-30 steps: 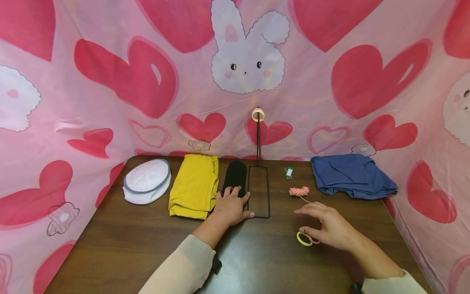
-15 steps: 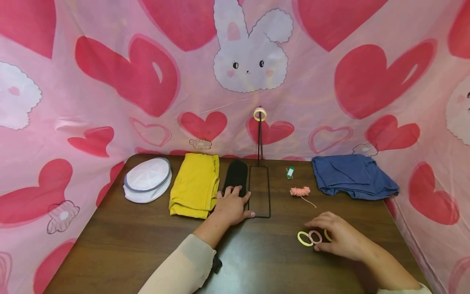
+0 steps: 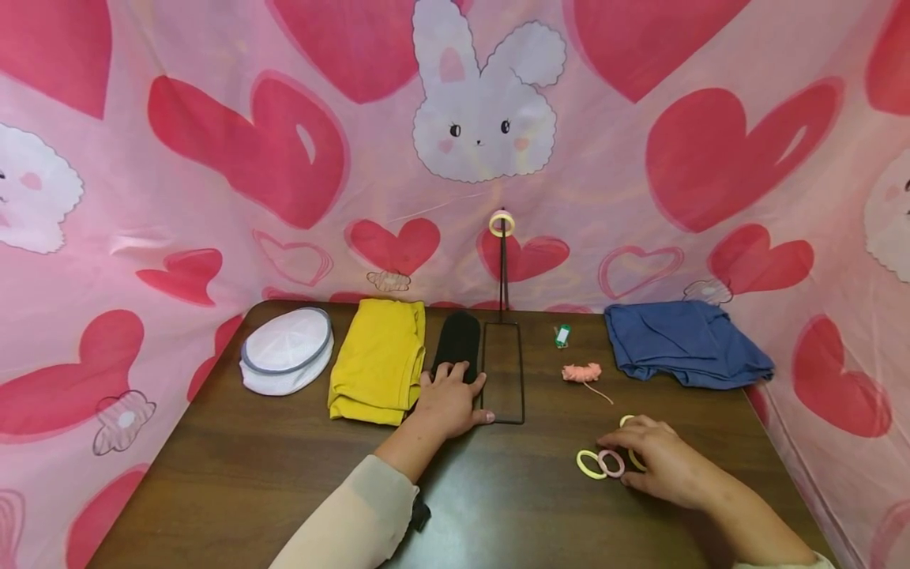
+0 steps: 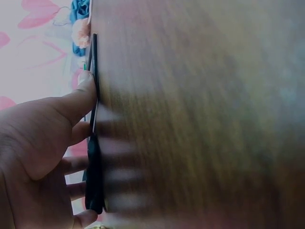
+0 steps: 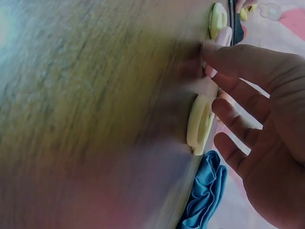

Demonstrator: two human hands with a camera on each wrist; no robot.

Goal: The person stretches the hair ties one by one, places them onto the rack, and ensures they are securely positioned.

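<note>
In the head view my left hand (image 3: 449, 403) lies with spread fingers on a black flat, oblong thing (image 3: 458, 336), its thumb on the black wire base (image 3: 522, 371) of a stand. The left wrist view shows those fingertips along the black thing's edge. My right hand (image 3: 671, 466) is low over the table at several small rings, fingers loosely bent. A yellow ring (image 3: 581, 471) and a pink ring (image 3: 601, 465) lie beside its thumb. Parts of other yellow rings (image 5: 193, 124) show around its fingers. In the right wrist view the thumb tip overlaps the pink ring; I see no grip.
The stand's upright carries yellow and pink rings (image 3: 492, 224) at its top. A yellow folded cloth (image 3: 377, 356) and a white round mesh item (image 3: 284, 348) lie left. A peach yarn bundle (image 3: 581, 372), a green tag (image 3: 562, 336) and a blue folded cloth (image 3: 682, 340) lie right.
My right hand has moved right and toward me, uncovering the pink ring and the nearer yellow ring, then shifted slightly further right. My left hand has stayed in place.
</note>
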